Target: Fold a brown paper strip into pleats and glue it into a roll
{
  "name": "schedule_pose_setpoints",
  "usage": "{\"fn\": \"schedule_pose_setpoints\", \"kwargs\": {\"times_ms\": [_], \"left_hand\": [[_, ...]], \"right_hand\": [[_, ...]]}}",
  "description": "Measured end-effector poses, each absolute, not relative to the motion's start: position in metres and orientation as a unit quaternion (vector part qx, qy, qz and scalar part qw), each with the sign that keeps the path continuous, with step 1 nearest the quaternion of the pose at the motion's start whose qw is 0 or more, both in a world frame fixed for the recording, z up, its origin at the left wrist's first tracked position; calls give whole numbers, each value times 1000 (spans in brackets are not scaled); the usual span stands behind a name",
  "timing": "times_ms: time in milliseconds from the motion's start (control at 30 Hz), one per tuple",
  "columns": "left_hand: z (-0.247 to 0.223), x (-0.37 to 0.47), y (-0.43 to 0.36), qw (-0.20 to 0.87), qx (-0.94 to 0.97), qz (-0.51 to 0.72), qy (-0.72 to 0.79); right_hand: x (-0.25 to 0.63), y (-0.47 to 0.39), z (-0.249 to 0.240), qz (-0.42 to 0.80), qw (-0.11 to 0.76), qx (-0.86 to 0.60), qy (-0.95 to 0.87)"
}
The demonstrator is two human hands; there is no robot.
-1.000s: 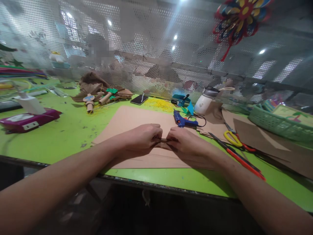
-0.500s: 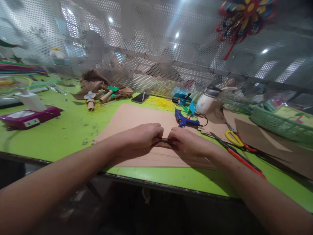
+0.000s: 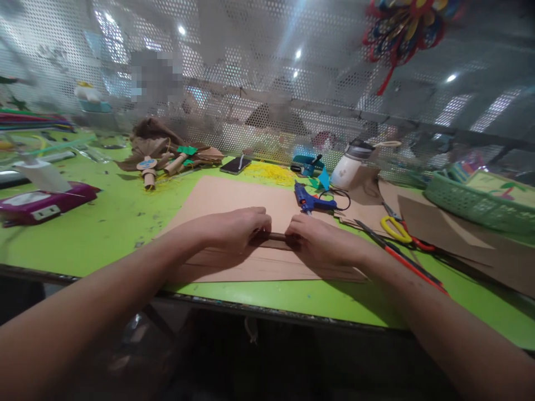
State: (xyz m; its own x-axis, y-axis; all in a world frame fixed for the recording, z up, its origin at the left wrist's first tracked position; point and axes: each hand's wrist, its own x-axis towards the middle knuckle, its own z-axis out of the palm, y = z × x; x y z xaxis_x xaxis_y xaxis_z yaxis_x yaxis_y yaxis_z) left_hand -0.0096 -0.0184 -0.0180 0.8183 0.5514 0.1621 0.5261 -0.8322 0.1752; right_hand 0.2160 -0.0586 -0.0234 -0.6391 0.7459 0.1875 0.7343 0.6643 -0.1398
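Note:
Between my hands lies a narrow piece of brown paper (image 3: 275, 240), its far edge looking rolled or folded over. My left hand (image 3: 238, 229) is closed on its left end, fingers curled down. At the right end, my right hand (image 3: 320, 238) pinches it in the same way. Both fingertips are partly hidden under the knuckles. Beneath is a stack of tan paper sheets (image 3: 234, 195) near the table's front edge. Just beyond my right hand, a blue glue gun (image 3: 313, 199) rests on the sheets.
Scissors with yellow and red handles (image 3: 396, 229) and a long red-and-black tool (image 3: 405, 262) lie at right, before a green basket (image 3: 472, 206). A white bottle (image 3: 349, 167), phone (image 3: 235, 165) and paper crafts (image 3: 167, 156) stand behind. A purple power strip (image 3: 54, 203) sits left.
My left hand has slid left, away from my right hand, so a longer stretch of the brown paper shows between them. The whole view has shifted slightly.

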Motion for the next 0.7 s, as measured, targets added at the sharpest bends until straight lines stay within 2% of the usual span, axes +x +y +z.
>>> {"fn": "schedule_pose_setpoints", "kwargs": {"times_ms": [233,533,633,700], "left_hand": [[-5,-4,-28,17,962,85,258],[1,-4,-31,6,969,63,239],[-3,-8,-22,46,964,79,250],[-3,-9,-15,117,953,72,269]], "right_hand": [[207,-73,-17,-78,93,-402,-908],[200,-78,-22,-141,60,-389,-908],[197,-77,-26,-159,48,-390,-906],[196,-76,-26,-163,46,-389,-906]]}}
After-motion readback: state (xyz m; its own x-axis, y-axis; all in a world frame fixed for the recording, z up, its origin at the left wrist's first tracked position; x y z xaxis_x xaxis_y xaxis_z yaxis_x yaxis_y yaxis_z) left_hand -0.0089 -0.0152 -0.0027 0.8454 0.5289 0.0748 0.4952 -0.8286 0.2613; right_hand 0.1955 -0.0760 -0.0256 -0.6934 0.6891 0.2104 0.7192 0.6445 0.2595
